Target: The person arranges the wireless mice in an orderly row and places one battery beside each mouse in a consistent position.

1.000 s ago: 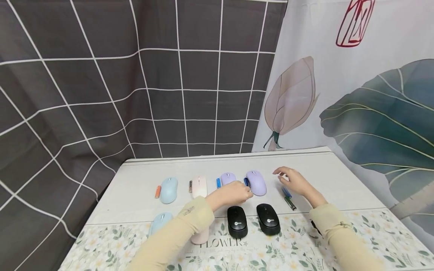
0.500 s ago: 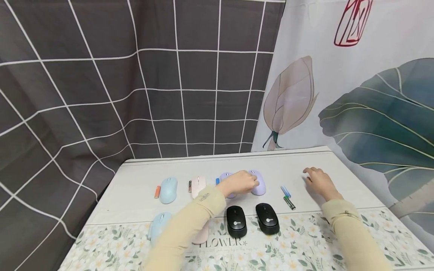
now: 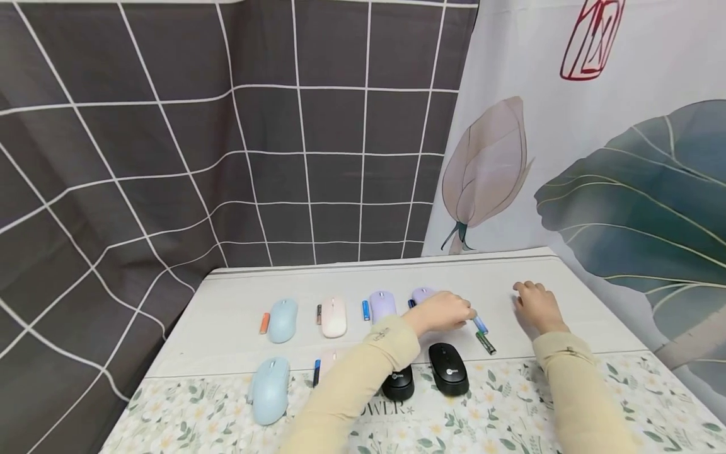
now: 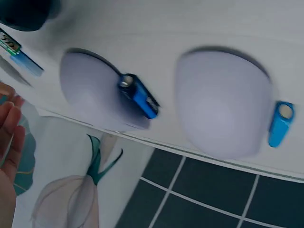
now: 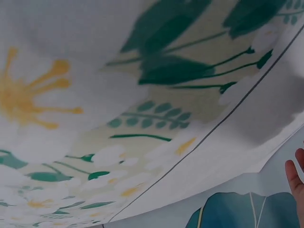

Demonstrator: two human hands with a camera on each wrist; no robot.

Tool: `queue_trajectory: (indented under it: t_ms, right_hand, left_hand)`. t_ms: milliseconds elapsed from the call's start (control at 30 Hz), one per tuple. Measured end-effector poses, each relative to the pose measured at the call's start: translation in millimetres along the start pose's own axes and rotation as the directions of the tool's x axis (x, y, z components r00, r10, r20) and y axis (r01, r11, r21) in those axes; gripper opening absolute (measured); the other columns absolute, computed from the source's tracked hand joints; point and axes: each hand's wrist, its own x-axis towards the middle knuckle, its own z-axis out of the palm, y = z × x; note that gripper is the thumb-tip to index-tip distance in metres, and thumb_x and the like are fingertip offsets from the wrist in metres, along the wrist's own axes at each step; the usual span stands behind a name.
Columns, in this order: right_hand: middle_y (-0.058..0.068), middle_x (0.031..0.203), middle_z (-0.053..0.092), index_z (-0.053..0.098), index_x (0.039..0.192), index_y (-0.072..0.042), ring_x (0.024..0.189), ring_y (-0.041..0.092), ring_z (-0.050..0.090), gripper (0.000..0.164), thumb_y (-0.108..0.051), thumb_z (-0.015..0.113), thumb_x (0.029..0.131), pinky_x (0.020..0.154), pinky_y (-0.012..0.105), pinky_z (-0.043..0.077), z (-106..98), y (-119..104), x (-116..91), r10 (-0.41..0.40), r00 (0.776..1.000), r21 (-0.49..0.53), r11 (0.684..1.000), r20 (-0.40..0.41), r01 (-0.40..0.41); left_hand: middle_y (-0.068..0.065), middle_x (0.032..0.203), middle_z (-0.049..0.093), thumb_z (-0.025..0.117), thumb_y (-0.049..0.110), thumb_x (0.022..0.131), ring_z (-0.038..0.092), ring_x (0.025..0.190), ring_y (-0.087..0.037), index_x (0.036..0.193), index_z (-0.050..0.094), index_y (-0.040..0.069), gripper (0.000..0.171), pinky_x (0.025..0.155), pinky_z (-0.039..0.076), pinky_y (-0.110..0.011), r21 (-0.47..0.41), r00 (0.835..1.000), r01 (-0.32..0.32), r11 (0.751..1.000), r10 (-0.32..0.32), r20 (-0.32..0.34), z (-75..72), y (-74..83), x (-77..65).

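Note:
My left hand (image 3: 445, 310) reaches right across the table, fingertips beside a light-blue battery (image 3: 480, 324). A green battery (image 3: 485, 342) lies just in front of that one. In the left wrist view, the left fingers (image 4: 15, 142) are loosely bent, with a gap to the batteries and nothing held. Beneath the left forearm are a purple mouse (image 3: 382, 304) and a partly hidden black mouse (image 3: 399, 384). Another purple mouse (image 3: 422, 294), mostly covered by the hand, has a dark-blue battery (image 4: 138, 96) beside it. My right hand (image 3: 537, 306) is farther right, over the white table, holding nothing visible.
A second black mouse (image 3: 448, 369) stands in front. Leftward are light-blue mice (image 3: 282, 320), an orange battery (image 3: 265, 323), a pink mouse (image 3: 333, 317) with a dark battery (image 3: 319, 314), and a blue battery (image 3: 365, 309). A floral mat (image 3: 482, 422) covers the front.
My left hand has moved right, from above the purple mice to the batteries. My right hand has drawn away to the right from those batteries, then stayed nearly still.

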Motion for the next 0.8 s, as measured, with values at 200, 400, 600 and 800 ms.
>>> queue_trajectory:
  t_ms: [200, 400, 600, 800]
  right_hand:
    - [0.028, 0.093, 0.06, 0.057, 0.106, 0.011, 0.088, 0.046, 0.057, 0.025, -0.002, 0.058, 0.085, 0.07, 0.055, 0.048, -0.2, -0.4, 6.2, 0.002, 1.0, 0.005, 1.0, -0.025, -0.002]
    - [0.03, 0.097, 0.06, 0.057, 0.106, 0.011, 0.09, 0.047, 0.056, 0.025, -0.002, 0.057, 0.085, 0.072, 0.056, 0.047, 1.1, -1.1, 8.3, 0.008, 1.0, 0.018, 1.0, -0.017, -0.008]
    - [0.03, 0.097, 0.06, 0.057, 0.106, 0.011, 0.091, 0.047, 0.056, 0.024, -0.001, 0.056, 0.085, 0.074, 0.057, 0.047, 4.8, 0.0, 10.3, 0.025, 1.0, 0.022, 0.999, -0.01, -0.024]
    - [0.028, 0.097, 0.06, 0.058, 0.105, 0.01, 0.092, 0.046, 0.056, 0.022, -0.002, 0.055, 0.086, 0.073, 0.056, 0.047, 9.8, 0.9, 11.3, 0.01, 1.0, 0.012, 1.0, -0.009, -0.009]
  left_hand:
    - [0.01, 0.106, 0.065, 0.053, 0.022, 0.096, 0.063, 0.092, -0.003, 0.114, 0.065, 0.026, 0.022, 0.077, 0.051, -0.011, -0.022, 0.999, -0.005, 1.0, 0.006, 0.051, -1.1, 19.2, 25.2]
    - [0.01, 0.115, 0.062, 0.054, 0.021, 0.096, 0.062, 0.098, -0.004, 0.122, 0.061, 0.031, 0.029, 0.082, 0.049, -0.011, -0.085, 0.99, 0.008, 0.996, 0.004, 0.142, 2.7, 35.7, 37.3]
    - [0.012, 0.112, 0.062, 0.057, 0.02, 0.093, 0.061, 0.098, -0.002, 0.116, 0.065, 0.031, 0.027, 0.084, 0.047, -0.009, -0.123, 0.979, 0.035, 0.992, -0.01, 0.203, 7.3, 43.9, 38.6]
    - [0.013, 0.104, 0.063, 0.055, 0.02, 0.094, 0.059, 0.09, 0.0, 0.105, 0.067, 0.028, 0.018, 0.08, 0.046, -0.008, -0.127, 0.979, 0.041, 0.991, -0.014, 0.204, 9.2, 47.7, 40.0]
